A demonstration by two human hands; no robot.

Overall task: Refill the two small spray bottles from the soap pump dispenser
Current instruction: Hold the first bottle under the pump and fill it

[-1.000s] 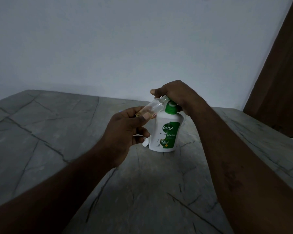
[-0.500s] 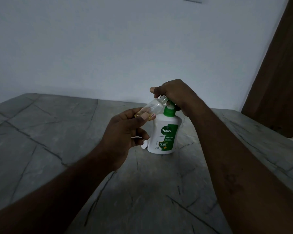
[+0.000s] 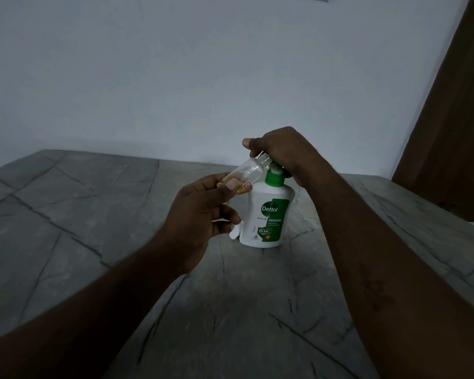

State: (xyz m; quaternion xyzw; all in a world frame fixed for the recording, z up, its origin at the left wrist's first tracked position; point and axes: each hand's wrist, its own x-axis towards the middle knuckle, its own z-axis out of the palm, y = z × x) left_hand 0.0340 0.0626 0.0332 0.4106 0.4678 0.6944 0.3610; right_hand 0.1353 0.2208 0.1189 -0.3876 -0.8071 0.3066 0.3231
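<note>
The pump head of the soap pump dispenser (image 3: 268, 214) is hidden under the right hand (image 3: 279, 151), whose fingers curl down over it so that only the green collar shows below; the spout cannot be made out. The left hand (image 3: 200, 214) pinches the lower end of the small spray bottle (image 3: 248, 170) between thumb and fingertips, covering most of its base and part of a small label. The bottle is clear plastic and tilted, with its open threaded neck up against the hidden pump and a little yellowish liquid pooled at its low end. A small white object (image 3: 234, 233) peeks out behind the left hand beside the dispenser's foot; what it is cannot be told. The dispenser is a squat white plastic bottle with a green label, standing upright on a grey, dark-veined stone surface (image 3: 93, 214). Both forearms are cut off by the lower edge.
</note>
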